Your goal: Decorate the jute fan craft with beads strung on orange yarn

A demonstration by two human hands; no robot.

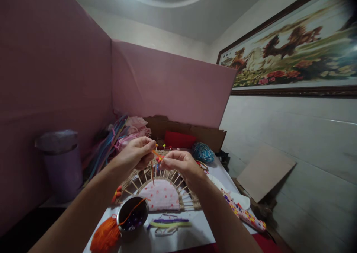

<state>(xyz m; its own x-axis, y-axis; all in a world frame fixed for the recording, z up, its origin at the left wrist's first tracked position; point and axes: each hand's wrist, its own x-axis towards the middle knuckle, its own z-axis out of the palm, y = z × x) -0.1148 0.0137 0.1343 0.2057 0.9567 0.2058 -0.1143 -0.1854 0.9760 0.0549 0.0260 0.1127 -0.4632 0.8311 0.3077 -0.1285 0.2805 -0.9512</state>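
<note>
While orange yarn (pixel 106 235) lies at seven o'clock on the counter (pixel 199 230), beside a bowl (pixel 125 207), the left hand (pixel 143 153) pinches an orange strand (pixel 157 155) over the half-round spoked piece (pixel 158 195) at six o'clock. The right hand (pixel 178 164) pinches it too. Working the strand seems the step; the next move likely calls for steady fingertip tension.
</note>
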